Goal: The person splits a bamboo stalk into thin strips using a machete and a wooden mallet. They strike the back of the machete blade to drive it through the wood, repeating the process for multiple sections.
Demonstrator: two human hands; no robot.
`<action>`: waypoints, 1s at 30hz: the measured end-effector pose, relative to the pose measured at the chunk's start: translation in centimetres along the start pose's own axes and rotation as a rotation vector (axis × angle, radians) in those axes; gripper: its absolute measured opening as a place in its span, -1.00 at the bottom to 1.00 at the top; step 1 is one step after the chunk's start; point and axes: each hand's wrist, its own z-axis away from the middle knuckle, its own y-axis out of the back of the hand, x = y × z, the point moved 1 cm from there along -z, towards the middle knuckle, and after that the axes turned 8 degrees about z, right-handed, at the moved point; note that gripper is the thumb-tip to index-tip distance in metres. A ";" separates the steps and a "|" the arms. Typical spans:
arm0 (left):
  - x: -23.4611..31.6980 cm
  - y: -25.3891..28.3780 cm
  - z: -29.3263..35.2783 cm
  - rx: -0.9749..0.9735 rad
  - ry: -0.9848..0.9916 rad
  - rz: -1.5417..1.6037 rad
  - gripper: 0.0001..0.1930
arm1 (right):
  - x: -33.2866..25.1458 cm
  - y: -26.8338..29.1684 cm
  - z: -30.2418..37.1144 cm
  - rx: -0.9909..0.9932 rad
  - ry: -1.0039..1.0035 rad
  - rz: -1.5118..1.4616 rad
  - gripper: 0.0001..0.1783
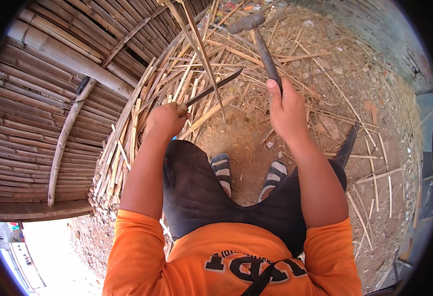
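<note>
My left hand (164, 121) is closed around the wooden handle of a long knife (215, 89), its dark blade pointing up and to the right. The blade crosses a split bamboo stick (207, 64), whose lower end comes down near the bare ground; whether they touch I cannot tell. In my right hand (289, 108) is the handle of a hammer (263, 49). Its heavy, worn head is raised at the far end, to the right of the stick and apart from the knife.
Thin bamboo strips (174, 81) lie heaped along the left and far side. A bamboo slat wall (34, 133) rises on the left. My sandalled feet (221, 170) rest on the dirt between my knees. A long dark piece (346, 146) lies beside my right knee.
</note>
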 end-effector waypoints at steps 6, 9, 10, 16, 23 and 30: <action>1.0 0.9 -0.5 -0.095 0.049 -0.072 -0.51 | 4.4 -5.5 1.1 -0.338 -0.126 0.257 -0.53; 0.5 1.0 -0.2 -0.055 0.046 -0.038 -0.50 | 2.6 -4.0 0.1 -0.303 -0.065 0.228 -0.51; 0.4 0.8 -0.1 -0.039 0.030 -0.026 -0.49 | 2.2 -3.4 0.0 -0.282 -0.046 0.226 -0.52; -0.7 -1.5 -0.4 -0.059 0.038 -0.016 -0.49 | 0.6 -1.7 0.2 -0.016 -0.046 0.033 -0.55; 0.9 -0.5 -0.5 -0.103 -0.035 -0.070 -0.50 | 3.9 -6.2 1.1 -0.357 -0.110 0.299 -0.54; 0.8 -1.7 -0.8 -0.073 0.004 -0.030 -0.57 | 1.1 -1.7 -0.4 0.033 -0.011 0.077 -0.54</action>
